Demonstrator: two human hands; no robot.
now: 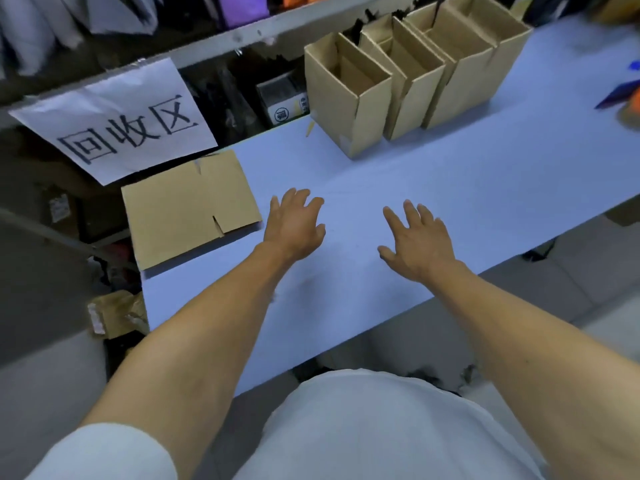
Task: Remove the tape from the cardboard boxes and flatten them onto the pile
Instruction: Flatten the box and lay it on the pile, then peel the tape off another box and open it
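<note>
A flattened cardboard box (pixel 188 206) lies at the left end of the pale blue table (pixel 450 188). Three open, upright cardboard boxes stand in a row at the back: the nearest (pixel 346 98), a middle one (pixel 408 77) and a far one (pixel 474 60). My left hand (pixel 294 225) hovers over the table just right of the flattened box, fingers spread, holding nothing. My right hand (pixel 417 239) is out over the middle of the table, fingers spread and empty too. Neither hand touches a box.
A white paper sign (pixel 117 119) with handwritten characters hangs from the shelf rail above the flattened box. Crumpled cardboard and tape scraps (pixel 117 313) lie on the floor left of the table. Blue and orange items (pixel 623 95) sit at the far right edge.
</note>
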